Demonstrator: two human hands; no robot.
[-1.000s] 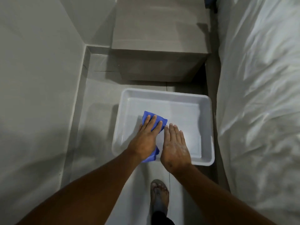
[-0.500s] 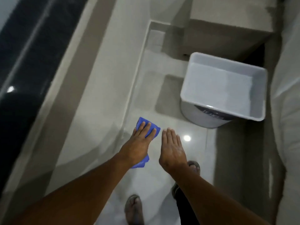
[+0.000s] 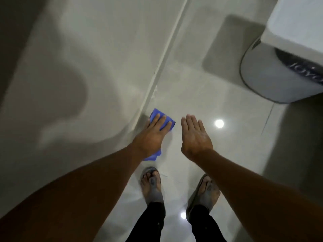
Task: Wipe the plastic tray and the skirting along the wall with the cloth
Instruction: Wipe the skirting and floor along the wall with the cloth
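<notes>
My left hand (image 3: 153, 135) holds the folded blue cloth (image 3: 155, 114) under flat fingers, close to the skirting (image 3: 164, 56) that runs along the foot of the left wall. Whether the cloth touches the skirting I cannot tell. My right hand (image 3: 194, 137) hovers beside it, empty, fingers straight and together. The white plastic tray (image 3: 286, 30) sits at the top right, cut off by the frame edge, resting on a round grey stool or bin (image 3: 265, 82).
My two feet in grey sandals (image 3: 152, 184) stand on the glossy tiled floor (image 3: 201, 95) below my hands. A grey wall (image 3: 87, 67) fills the left. Ceiling lights reflect on the tiles.
My view swung left and down from the tray to the wall's foot. Both hands left the tray, and the left hand carried the cloth over to the skirting.
</notes>
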